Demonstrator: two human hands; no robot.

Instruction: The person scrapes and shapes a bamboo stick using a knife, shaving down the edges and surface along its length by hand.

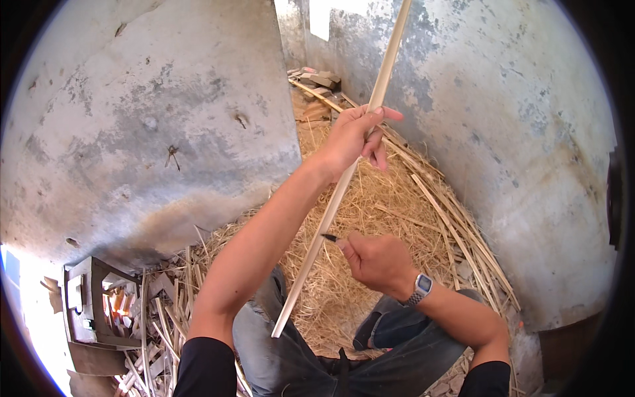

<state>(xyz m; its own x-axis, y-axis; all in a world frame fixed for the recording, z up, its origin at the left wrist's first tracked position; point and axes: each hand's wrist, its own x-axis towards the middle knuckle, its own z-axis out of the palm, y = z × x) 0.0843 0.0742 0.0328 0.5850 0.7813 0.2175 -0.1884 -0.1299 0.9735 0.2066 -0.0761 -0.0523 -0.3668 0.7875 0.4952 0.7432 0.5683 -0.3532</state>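
Note:
A long pale strip (311,261), which looks like split bamboo, runs slantwise from the top edge of the view down to above my left thigh. My left hand (354,135) pinches it partway up between thumb and fingers, with the index finger stretched out to the right. Lower down, my right hand (380,261) is closed around a small knife (329,237). Only its short dark blade shows, its tip close to the strip's right edge; whether it touches I cannot tell. The handle is hidden in the fist.
Straw-like shavings (331,291) cover the floor before my legs. Several long strips (463,228) lie along the right wall (503,132). A grey panel (152,112) rises at the left. Below it stand a dark frame (83,304) and heaped offcuts (159,317).

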